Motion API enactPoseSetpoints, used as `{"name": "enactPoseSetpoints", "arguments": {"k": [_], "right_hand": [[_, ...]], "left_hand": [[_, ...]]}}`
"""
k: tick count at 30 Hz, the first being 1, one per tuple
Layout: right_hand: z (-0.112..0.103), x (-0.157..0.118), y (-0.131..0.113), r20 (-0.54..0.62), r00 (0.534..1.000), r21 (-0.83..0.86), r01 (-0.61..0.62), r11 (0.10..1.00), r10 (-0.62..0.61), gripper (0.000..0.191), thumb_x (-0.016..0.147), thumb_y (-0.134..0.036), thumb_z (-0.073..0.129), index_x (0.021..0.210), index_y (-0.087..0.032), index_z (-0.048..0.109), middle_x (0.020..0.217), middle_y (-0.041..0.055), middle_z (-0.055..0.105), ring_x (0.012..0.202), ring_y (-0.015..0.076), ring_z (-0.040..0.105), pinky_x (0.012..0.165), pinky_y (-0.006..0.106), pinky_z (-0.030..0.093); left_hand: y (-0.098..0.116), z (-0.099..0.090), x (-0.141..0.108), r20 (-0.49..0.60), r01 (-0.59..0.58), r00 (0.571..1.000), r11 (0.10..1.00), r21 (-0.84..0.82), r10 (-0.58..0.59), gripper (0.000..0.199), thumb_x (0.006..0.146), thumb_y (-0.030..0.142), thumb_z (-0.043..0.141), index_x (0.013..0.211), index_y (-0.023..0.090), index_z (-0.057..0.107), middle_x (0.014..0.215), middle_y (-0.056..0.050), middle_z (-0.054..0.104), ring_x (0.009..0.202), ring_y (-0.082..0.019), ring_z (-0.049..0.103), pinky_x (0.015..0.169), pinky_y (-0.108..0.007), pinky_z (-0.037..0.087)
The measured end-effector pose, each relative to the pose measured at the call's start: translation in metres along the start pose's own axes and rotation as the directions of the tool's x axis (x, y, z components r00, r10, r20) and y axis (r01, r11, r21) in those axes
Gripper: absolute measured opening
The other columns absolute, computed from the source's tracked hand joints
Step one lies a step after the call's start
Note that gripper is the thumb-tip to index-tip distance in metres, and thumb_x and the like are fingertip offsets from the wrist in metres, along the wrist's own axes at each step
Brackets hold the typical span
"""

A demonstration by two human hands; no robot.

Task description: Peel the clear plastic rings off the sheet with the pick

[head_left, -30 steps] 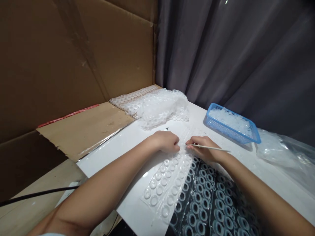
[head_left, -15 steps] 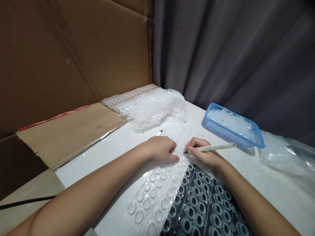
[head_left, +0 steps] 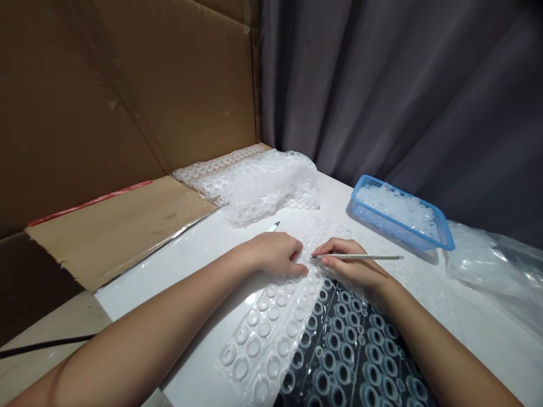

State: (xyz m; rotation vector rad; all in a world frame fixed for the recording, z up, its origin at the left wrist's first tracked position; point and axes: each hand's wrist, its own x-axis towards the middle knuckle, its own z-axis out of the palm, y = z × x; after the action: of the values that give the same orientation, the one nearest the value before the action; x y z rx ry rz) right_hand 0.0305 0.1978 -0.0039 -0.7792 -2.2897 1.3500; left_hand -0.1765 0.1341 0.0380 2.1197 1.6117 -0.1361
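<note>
- Head view: since the preceding frame, the slim dark-tipped tool [head_left: 365, 257] has swung nearly level, its tip shifting toward the left hand [head_left: 278, 254].
- Right hand [head_left: 352, 263]: fingers pinched about this tool. Left hand: loosely curled over the ringed plastic sheet [head_left: 288, 333]; we cannot judge whether it grips any.
- Ringed plastic sheet: beneath both hands, paler over the white tabletop [head_left: 182, 277], darker toward the viewer.
- Hazards, as we judge: a slip could prick the nearby left fingers; light pressure could let the film slide.
- Surroundings: we see heaped clear plastic [head_left: 271, 186], a blue basket [head_left: 447, 232] of translucent pieces [head_left: 394, 206], a cardboard panel [head_left: 127, 85] and a grey curtain [head_left: 373, 85].
</note>
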Motion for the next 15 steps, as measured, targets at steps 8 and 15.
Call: {"name": "enactPoseSetpoints", "arguments": {"k": [8, 15], "right_hand": [[0.0023, 0.0002, -0.0003, -0.001, 1.0, 0.012, -0.002, 1.0, 0.002, 0.015, 0.078, -0.028, 0.063, 0.09, -0.02, 0.067, 0.095, 0.0062, 0.07, 0.087, 0.0196, 0.064, 0.077, 0.035, 0.049], [0.0026, -0.0001, 0.0017, 0.009, 1.0, -0.006, -0.004, 1.0, 0.004, 0.017, 0.078, -0.028, 0.064, 0.092, -0.02, 0.068, 0.095, 0.0059, 0.07, 0.086, 0.0191, 0.064, 0.076, 0.034, 0.05]], "left_hand": [[0.0013, -0.0005, -0.0008, 0.007, -0.002, 1.0, 1.0, 0.016, 0.002, 0.041, 0.075, 0.059, 0.048, 0.077, 0.02, 0.06, 0.07, -0.004, 0.062, 0.059, -0.018, 0.053, 0.052, -0.028, 0.034], [0.002, -0.0007, -0.0016, 0.006, 0.008, 1.0, 1.0, 0.017, -0.008, 0.04, 0.075, 0.058, 0.048, 0.078, 0.02, 0.06, 0.07, -0.005, 0.062, 0.06, -0.018, 0.053, 0.053, -0.028, 0.034]]}}
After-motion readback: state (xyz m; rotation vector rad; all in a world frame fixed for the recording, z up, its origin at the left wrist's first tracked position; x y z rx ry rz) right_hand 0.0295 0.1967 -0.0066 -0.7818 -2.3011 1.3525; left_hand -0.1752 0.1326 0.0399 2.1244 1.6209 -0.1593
